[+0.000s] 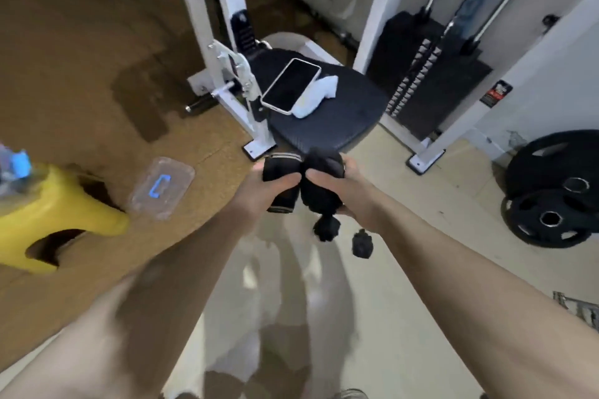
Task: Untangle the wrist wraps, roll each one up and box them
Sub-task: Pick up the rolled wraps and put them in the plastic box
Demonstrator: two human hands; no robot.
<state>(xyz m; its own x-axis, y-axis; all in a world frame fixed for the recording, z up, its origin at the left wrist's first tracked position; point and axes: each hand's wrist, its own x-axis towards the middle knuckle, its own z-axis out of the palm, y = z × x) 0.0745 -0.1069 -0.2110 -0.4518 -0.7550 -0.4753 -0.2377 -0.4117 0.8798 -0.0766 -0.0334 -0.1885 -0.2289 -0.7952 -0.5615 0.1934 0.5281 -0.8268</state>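
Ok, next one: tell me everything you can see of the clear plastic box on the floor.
The clear plastic box is a shallow, rectangular container with rounded corners, see-through, with a blue clip-like mark on its top. It looks closed, though blur makes that uncertain. It lies flat on the brown floor, beside the foot of a yellow stool, to the left of the person's hands. Neither hand touches it, and no wraps show inside.
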